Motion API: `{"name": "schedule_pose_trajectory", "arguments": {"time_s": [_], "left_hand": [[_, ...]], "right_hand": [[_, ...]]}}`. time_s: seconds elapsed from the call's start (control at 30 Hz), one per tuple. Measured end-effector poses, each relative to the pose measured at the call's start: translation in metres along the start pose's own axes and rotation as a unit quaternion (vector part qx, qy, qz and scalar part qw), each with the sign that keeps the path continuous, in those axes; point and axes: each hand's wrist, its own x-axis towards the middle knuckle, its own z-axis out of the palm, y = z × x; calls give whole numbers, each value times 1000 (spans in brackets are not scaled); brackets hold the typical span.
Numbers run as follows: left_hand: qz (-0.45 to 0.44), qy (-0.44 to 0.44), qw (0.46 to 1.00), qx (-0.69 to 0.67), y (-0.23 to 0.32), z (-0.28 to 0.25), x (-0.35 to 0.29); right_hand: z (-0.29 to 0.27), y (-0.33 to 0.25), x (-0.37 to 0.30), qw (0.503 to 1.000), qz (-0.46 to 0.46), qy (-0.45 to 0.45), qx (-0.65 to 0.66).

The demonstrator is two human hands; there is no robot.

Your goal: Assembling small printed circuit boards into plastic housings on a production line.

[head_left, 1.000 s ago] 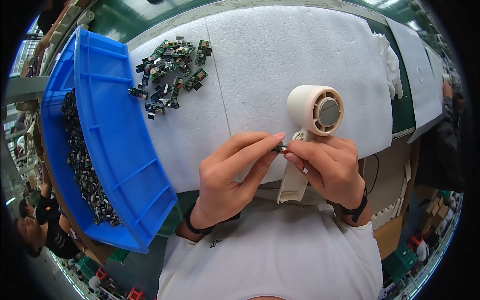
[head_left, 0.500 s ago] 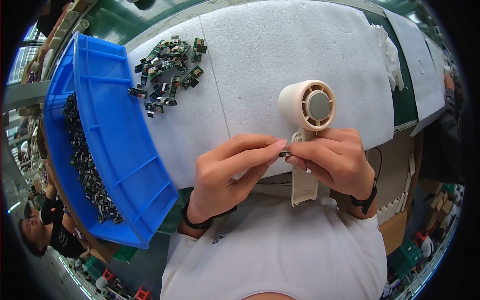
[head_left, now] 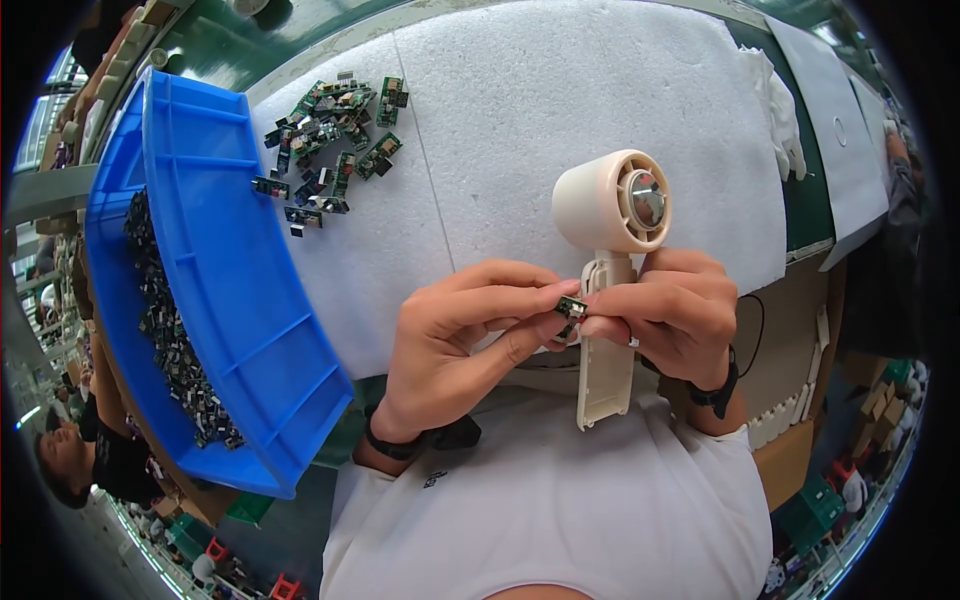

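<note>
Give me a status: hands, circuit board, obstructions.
Left hand pinching small circuit board. Right hand at its right edge, overlapping the cream fan. Nothing visibly blocking either hand.

Got a crumpled white glove lying at the right edge of the foam sheet, next to a strip of green tabletop. Can also spot a thin dark cable, a cardboard box lower down, and way off left, a person in a black top.
</note>
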Motion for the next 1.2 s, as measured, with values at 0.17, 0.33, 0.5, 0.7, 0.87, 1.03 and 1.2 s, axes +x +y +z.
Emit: {"name": "schedule_pose_trajectory", "arguments": {"time_s": [0.17,0.33,0.5,0.7,0.87,1.03,1.2], "left_hand": [[-12,-17,1000,13,1,-4,1],[-23,-34,999,-2,-1,-10,0],[-11,-47,999,10,-2,-12,2],[27,-53,996,61,-9,-15,2],[10,-24,1000,-3,-7,-9,4],[14,-2,998,-53,-7,-9,4],[18,1,998,-55,-9,-7,1]], "right_hand": [[5,5,-2,999,4,27,39],[3,-1,0,988,96,7,118],[5,1,0,990,77,14,115],[8,3,1,994,56,16,96],[8,-1,3,997,50,14,62],[-7,-12,7,995,80,-15,65],[-16,-7,11,999,-15,-39,24]]}}
